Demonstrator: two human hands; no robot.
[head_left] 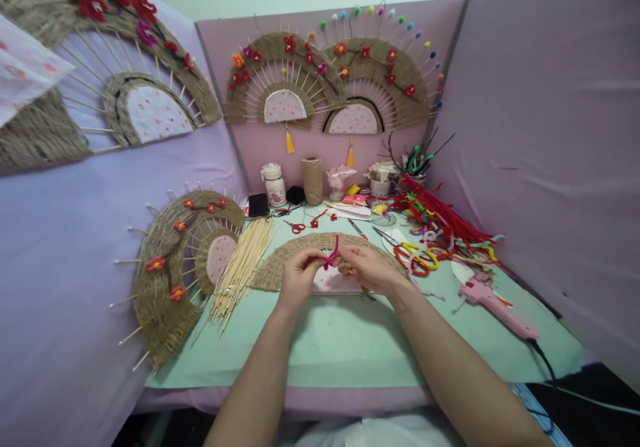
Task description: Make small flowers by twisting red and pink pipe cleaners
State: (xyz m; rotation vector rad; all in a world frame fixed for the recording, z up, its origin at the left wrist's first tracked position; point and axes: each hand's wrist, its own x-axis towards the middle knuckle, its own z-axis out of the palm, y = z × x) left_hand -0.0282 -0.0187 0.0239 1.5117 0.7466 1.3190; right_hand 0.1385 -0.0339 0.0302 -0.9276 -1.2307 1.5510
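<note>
Between my two hands is a magenta pipe cleaner (pixel 331 259), bent into small loops at the bottom with one end sticking up. The fingers of my left hand (pixel 303 268) pinch its left side. My right hand (pixel 364 264) pinches it from the right, thumb and forefinger together. Both hands hover over a half-round woven twine fan (pixel 283 260) that lies on the table. Its white centre with pink dots is partly hidden behind my hands.
A bundle of thin wooden sticks (pixel 245 260) lies left of the fan. On the right are scissors with yellow and red handles (pixel 423 258), a pink glue gun (pixel 500 307) and a pile of red pipe cleaners (pixel 440 213). A twine spool (pixel 313 180) stands behind.
</note>
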